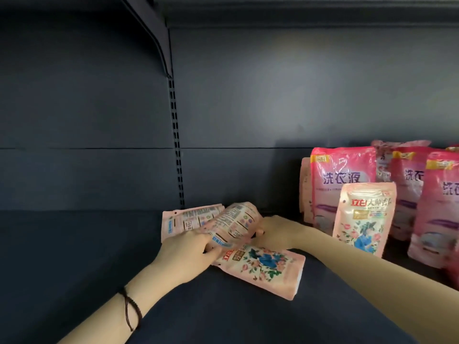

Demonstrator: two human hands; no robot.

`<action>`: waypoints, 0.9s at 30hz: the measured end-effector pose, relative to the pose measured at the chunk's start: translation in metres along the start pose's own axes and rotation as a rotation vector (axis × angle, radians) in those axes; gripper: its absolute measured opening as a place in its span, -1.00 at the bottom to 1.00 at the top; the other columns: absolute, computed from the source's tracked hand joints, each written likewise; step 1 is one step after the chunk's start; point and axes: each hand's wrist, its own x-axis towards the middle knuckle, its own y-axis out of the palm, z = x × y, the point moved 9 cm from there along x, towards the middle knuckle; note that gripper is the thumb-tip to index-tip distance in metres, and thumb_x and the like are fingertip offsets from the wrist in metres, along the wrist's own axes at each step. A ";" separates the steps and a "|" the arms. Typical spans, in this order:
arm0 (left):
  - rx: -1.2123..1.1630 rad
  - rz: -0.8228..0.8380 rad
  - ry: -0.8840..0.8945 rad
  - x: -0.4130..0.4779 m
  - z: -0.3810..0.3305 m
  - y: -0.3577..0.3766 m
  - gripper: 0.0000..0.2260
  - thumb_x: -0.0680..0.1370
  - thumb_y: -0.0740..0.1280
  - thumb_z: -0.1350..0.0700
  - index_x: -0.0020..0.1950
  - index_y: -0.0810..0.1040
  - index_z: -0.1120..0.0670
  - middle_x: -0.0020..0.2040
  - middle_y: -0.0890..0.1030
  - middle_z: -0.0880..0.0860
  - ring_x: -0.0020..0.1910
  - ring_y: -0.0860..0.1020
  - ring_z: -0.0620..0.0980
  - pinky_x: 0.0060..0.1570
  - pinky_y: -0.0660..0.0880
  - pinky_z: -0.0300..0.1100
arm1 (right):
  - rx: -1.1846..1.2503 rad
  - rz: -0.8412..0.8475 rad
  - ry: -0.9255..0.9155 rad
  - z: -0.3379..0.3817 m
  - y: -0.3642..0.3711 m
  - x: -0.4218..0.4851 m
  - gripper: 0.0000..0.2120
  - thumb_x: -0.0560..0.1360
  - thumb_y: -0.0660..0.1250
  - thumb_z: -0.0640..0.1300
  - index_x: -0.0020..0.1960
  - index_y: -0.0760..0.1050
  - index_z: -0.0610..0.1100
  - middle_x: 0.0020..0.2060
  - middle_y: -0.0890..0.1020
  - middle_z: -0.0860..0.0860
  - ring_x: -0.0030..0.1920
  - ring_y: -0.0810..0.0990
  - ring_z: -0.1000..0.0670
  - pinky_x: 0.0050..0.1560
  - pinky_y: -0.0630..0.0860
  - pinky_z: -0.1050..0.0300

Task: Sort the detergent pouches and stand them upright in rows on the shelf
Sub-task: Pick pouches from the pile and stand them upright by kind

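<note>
Progress is judged as partial. At the right of the shelf [74, 256], a group of deep pink pouches [342, 180] is found standing upright in rows against the back panel [248, 95]. One upright floral pouch [363, 219] of the pale kind is placed in front of them, at the near side of that group. The edge of a further pale pouch is seen behind the leftmost deep pink one; its kind cannot be confirmed.

Three pale pouches are noted at mid-shelf, none of them standing. The held pouch [233, 224], printed back uppermost, is raised off the shelf and tilted. It is gripped at its near-left end by the left hand [188, 247], whose fingers are curled round the edge. Its far-right end is gripped by the right hand [273, 230], whose fingers are wrapped under it. A face-down pouch [183, 219] lies flat just behind, partly covered by the held one. A face-up pouch [263, 266] lies flat beneath and nearer, with its floral front showing.

The step in hand is assessed as the raising of the held pouch so that it can be stood beside the upright floral one. Outstanding items are that placement and then the standing of the two flat pouches in the same row.
</note>
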 end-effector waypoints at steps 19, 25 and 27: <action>-0.647 0.154 -0.198 0.012 -0.019 -0.005 -0.54 0.55 0.12 -0.29 -0.15 0.63 0.01 -0.24 0.69 -0.08 -0.26 0.66 -0.10 -0.28 0.50 -0.21 | 0.364 -0.393 0.055 -0.030 -0.066 -0.069 -0.88 0.61 0.17 -0.20 -0.08 0.43 -0.07 -0.21 0.52 0.05 -0.22 0.49 0.08 -0.29 0.36 0.28; -0.955 -0.086 -0.146 0.015 -0.033 -0.023 -0.83 0.58 0.24 -0.09 0.10 0.52 -0.09 -0.03 0.65 -0.13 -0.13 0.64 -0.15 -0.32 0.57 -0.18 | 0.885 -0.679 0.037 -0.042 -0.058 -0.074 -0.88 0.62 0.14 -0.22 -0.05 0.42 -0.11 -0.06 0.62 -0.10 -0.05 0.63 -0.05 -0.02 0.60 -0.06; -1.002 -0.191 -0.155 0.017 -0.030 -0.029 -0.87 0.59 0.27 0.02 0.12 0.47 -0.03 -0.04 0.65 -0.10 -0.17 0.65 -0.15 -0.36 0.55 -0.21 | 0.983 -0.724 0.028 -0.043 -0.051 -0.073 -0.90 0.62 0.13 -0.23 -0.02 0.41 -0.13 -0.07 0.63 -0.08 -0.07 0.65 -0.02 -0.04 0.63 -0.06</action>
